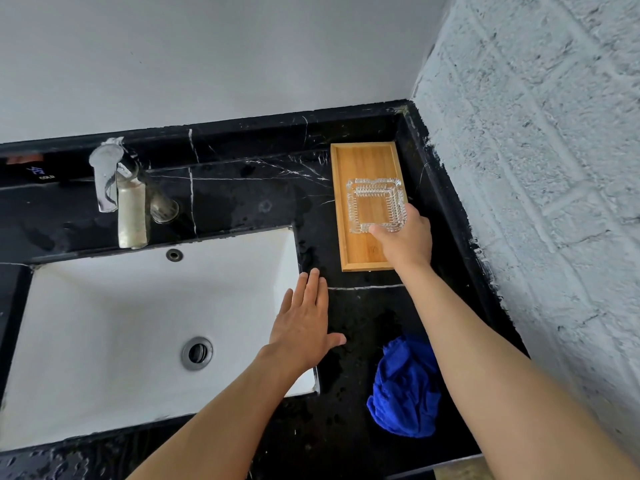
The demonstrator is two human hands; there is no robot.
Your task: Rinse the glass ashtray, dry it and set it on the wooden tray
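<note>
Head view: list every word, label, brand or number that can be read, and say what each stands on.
"COLD": white letters on the dark label at the counter's back ledge, left of the faucet.
Blue mark above it on the same label: too blurred to read.
Faint stamp on the wooden tray near the right hand: unreadable.

Head view looks steeply down, close above countertop (pixel 249 202).

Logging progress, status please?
Right hand gripping ashtray on tray. Left hand open, flat at sink edge. Nothing in the way.
</note>
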